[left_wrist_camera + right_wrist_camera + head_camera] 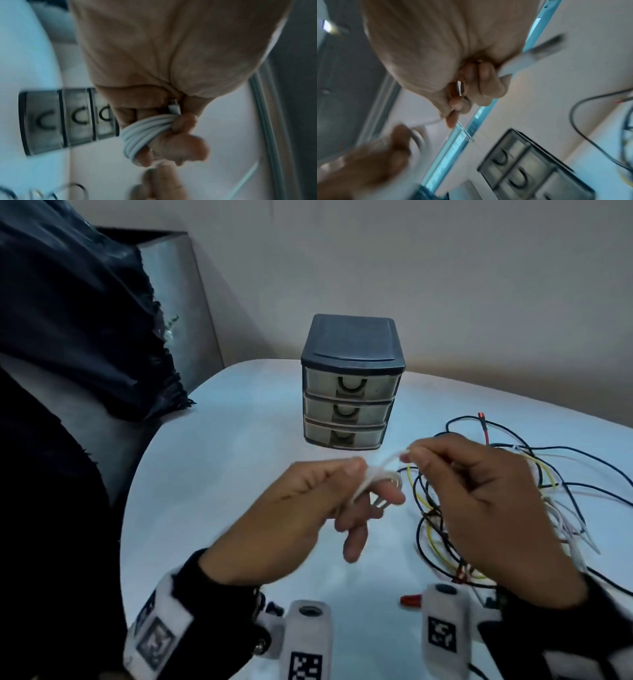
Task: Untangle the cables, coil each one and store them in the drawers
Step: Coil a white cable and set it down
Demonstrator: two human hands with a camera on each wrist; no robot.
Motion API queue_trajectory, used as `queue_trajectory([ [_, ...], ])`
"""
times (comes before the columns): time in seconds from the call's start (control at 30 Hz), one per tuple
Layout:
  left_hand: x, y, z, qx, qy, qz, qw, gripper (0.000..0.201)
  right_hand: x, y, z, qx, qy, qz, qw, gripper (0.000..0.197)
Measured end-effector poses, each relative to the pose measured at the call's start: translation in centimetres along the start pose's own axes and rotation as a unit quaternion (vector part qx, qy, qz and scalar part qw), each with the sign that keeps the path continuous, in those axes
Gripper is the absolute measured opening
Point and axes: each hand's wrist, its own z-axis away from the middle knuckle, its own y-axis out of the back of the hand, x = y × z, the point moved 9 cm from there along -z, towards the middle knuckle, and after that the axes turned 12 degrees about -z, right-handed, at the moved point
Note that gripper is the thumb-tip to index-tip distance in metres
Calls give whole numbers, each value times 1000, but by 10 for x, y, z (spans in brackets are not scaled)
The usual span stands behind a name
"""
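Note:
My left hand [346,491] holds a white cable [373,478] wound in several loops round its fingers, thumb pinching the loops; the left wrist view shows the white coil [145,129] and its connector [174,107] under the thumb. My right hand [419,457] pinches the cable's free end [399,456] just right of the coil, above the table. A tangle of black, yellow and white cables [513,501] lies on the white table [222,474] under and right of the right hand. The grey three-drawer unit [351,381] stands behind the hands, all drawers closed.
A red connector [412,600] lies near the table's front edge. A dark cloth [85,320] hangs over a grey chair [185,302] at the left. The wall rises close behind the table.

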Motion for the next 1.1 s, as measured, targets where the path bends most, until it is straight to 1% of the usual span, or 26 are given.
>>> queue_trajectory([
  [0.07,11,6,-3,27,-39,127,991,40,17,-21,3,-18,-30,-27,999,19],
  [0.13,14,20,-5,83,-50,232,968,41,33,-47,10,-60,-86,-67,992,21],
  [0.17,12,25,-6,108,-47,265,957,41,38,-57,14,-72,-116,-96,986,19],
  [0.23,6,36,-5,154,-31,289,944,44,40,-67,20,-72,-159,-162,971,17],
  [0.3,-2,40,-4,183,-11,282,942,42,39,-71,23,-67,-187,-235,951,22],
  [0.37,-10,37,-8,190,5,281,941,40,35,-72,25,-65,-193,-305,930,32],
  [0.47,-21,35,-13,204,19,293,934,39,35,-70,22,-27,-177,-344,922,24],
  [0.53,-29,36,-17,219,18,282,934,39,44,-68,22,9,-201,-358,912,22],
  [0.6,-38,36,-20,232,34,242,941,40,53,-68,23,40,-238,-374,895,19],
  [0.63,-42,35,-21,230,42,230,945,40,57,-68,25,44,-264,-384,884,20],
  [0.67,-46,33,-22,220,52,236,945,40,61,-71,26,27,-293,-396,870,24],
  [0.7,-48,30,-22,204,61,257,943,41,62,-77,28,-13,-322,-411,853,28],
  [0.73,-48,28,-23,187,67,279,940,42,62,-82,30,-60,-344,-426,834,30],
  [0.77,-47,27,-23,176,67,289,939,44,61,-83,30,-92,-357,-442,818,29],
  [0.83,-48,34,-21,190,58,257,946,44,62,-76,28,-94,-354,-466,805,22],
  [0.9,-48,39,-19,218,43,183,957,43,60,-74,28,-96,-345,-481,800,10],
  [0.93,-47,39,-19,231,40,140,962,43,58,-76,29,-106,-343,-489,795,10],
  [0.97,-47,40,-19,242,40,105,964,43,57,-78,30,-112,-343,-489,794,10],
  [1.0,-46,40,-19,250,40,89,963,43,60,-78,31,-106,-345,-473,804,10],
  [1.03,-46,40,-19,254,39,91,962,41,65,-74,29,-85,-344,-441,824,9],
  [1.1,-45,40,-18,240,40,137,960,36,74,-55,23,-26,-310,-337,888,12],
])
